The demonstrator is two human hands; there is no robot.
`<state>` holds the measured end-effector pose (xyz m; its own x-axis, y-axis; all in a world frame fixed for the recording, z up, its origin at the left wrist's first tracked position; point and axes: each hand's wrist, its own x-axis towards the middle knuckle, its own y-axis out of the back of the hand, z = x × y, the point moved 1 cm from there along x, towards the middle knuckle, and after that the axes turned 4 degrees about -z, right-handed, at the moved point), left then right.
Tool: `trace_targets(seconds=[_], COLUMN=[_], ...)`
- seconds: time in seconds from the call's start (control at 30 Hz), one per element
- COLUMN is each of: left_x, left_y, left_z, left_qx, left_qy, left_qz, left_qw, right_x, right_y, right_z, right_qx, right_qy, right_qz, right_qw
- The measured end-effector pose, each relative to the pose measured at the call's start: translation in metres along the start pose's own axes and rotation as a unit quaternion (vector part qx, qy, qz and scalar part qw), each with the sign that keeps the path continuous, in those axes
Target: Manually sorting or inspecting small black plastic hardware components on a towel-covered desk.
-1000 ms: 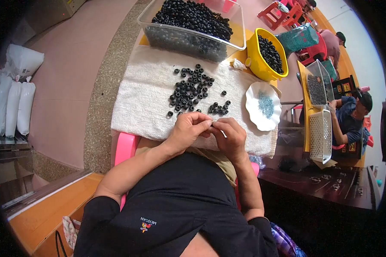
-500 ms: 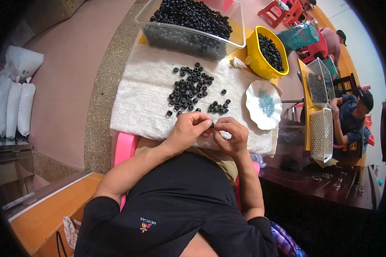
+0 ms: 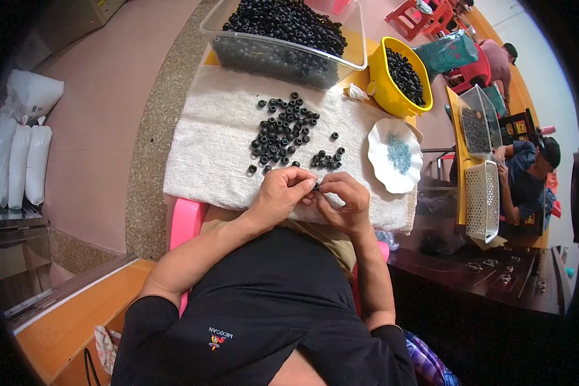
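Note:
Close to the front edge of the white towel [image 3: 202, 128], my left hand [image 3: 280, 196] pinches a small black ring-shaped piece [image 3: 316, 186] between thumb and finger. My right hand [image 3: 346, 201] meets it there, thumb and forefinger pressed together against the piece; whatever tiny thing they may hold is hidden. Just beyond my hands lie a loose pile of black ring-shaped pieces [image 3: 282, 136] and a smaller cluster [image 3: 328, 159] of the same kind. To the right is a white scalloped dish [image 3: 378, 168] with tiny pale-blue clear bits [image 3: 399, 154] in it.
A clear plastic bin [image 3: 206, 29] full of black pieces stands at the far side, beside a yellow basket [image 3: 378, 80] of more. A crumpled tissue [image 3: 357, 92] lies between. At right a co-worker [image 3: 531, 177] sits by a white perforated basket [image 3: 481, 202]. White sacks [image 3: 19, 161] stand left.
My hands stay together at the same spot, with a slight shift of the fingers around the black piece. The whole view has moved a little; the piles look unchanged.

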<state>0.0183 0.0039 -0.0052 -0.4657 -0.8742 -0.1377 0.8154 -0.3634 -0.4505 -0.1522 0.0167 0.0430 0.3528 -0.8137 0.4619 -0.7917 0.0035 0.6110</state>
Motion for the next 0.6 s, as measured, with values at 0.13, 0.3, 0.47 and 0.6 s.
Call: trace_targets(seconds=[0.13, 0.3, 0.47, 0.6], left_x=[-0.001, -0.003, -0.004, -0.003], left_y=[0.0, -0.003, -0.003, -0.001], left_z=[0.0, 0.007, 0.01, 0.012], left_qx=[-0.005, 0.034, 0.064, 0.047], left_qy=[0.004, -0.006, -0.012, -0.013], left_qz=[0.003, -0.006, -0.006, 0.025], left_qw=[1.0, 0.999, 0.998, 0.999], right_x=[-0.001, 0.0, 0.0, -0.001], right_y=[-0.003, -0.003, -0.001, 0.003], right_z=[0.0, -0.002, -0.003, 0.006], right_qx=[-0.023, -0.061, -0.076, -0.105], right_qy=[0.008, 0.031, 0.024, -0.031], right_qz=[0.01, 0.014, -0.006, -0.014], right_qw=[1.0, 0.998, 0.997, 0.994])
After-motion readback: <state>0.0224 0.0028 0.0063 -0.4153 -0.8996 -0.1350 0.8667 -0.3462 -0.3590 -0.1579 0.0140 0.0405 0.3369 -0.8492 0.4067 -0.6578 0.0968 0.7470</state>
